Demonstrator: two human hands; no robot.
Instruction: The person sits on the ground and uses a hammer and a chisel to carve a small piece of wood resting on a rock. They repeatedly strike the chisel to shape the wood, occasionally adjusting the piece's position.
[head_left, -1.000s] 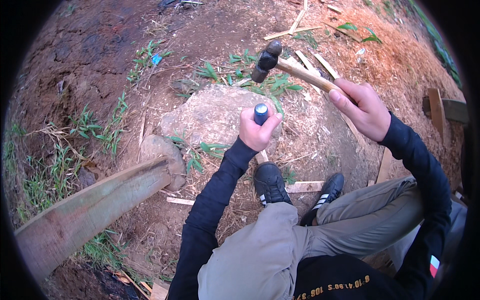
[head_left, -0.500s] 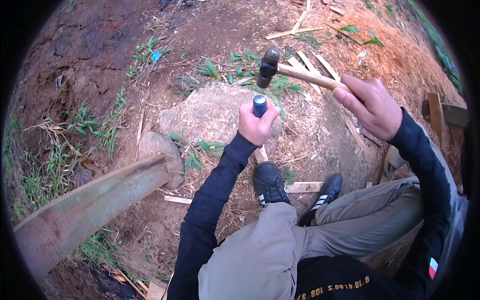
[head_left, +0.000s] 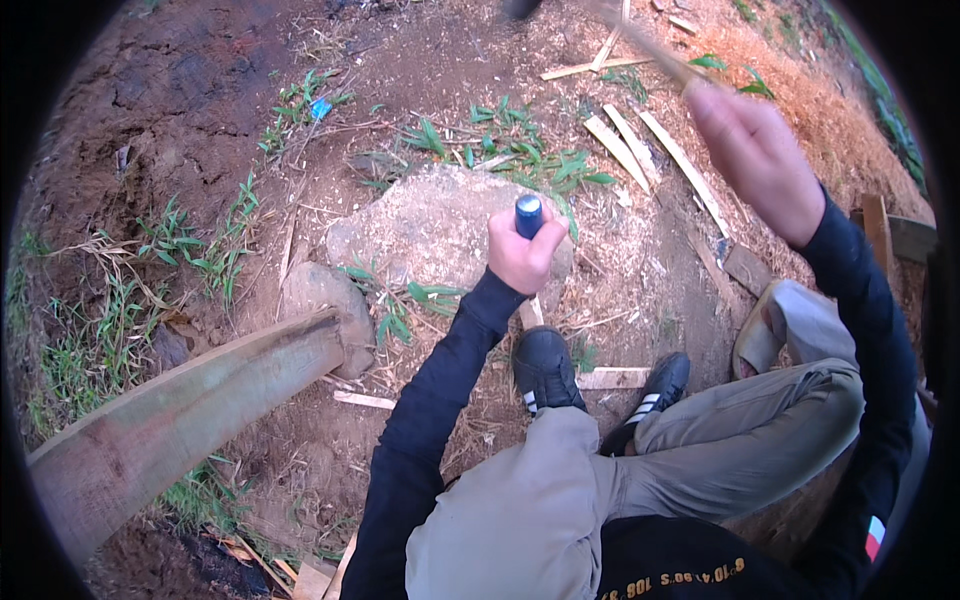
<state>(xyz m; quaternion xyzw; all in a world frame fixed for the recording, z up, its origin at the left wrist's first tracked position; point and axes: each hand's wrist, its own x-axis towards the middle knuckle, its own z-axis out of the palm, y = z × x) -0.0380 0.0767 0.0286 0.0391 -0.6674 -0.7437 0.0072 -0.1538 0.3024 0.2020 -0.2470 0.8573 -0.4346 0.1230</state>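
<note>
My left hand point(head_left: 522, 255) is wrapped round an upright blue-handled chisel point(head_left: 528, 215), whose round metal cap shows above the thumb. The chisel's lower end is hidden by the fist. Just below that hand, a pale strip of wood point(head_left: 531, 313) shows between the rock and my shoe. My right hand point(head_left: 762, 160) is closed on the wooden handle of a hammer point(head_left: 655, 48), raised toward the top of the view and blurred by motion. The dark hammer head is partly cut off by the upper edge, well apart from the chisel.
A flat rock point(head_left: 410, 225) lies under and beyond my left hand. On the left, a thick wooden beam point(head_left: 190, 415) rests against a smaller stone point(head_left: 325, 295). My shoe point(head_left: 545, 365) is close to the rock. Wood offcuts point(head_left: 618, 150) and sawdust litter the ground.
My right hand has swung the hammer up and away from the chisel, toward the top edge. My left hand keeps its grip on the chisel at nearly the same spot.
</note>
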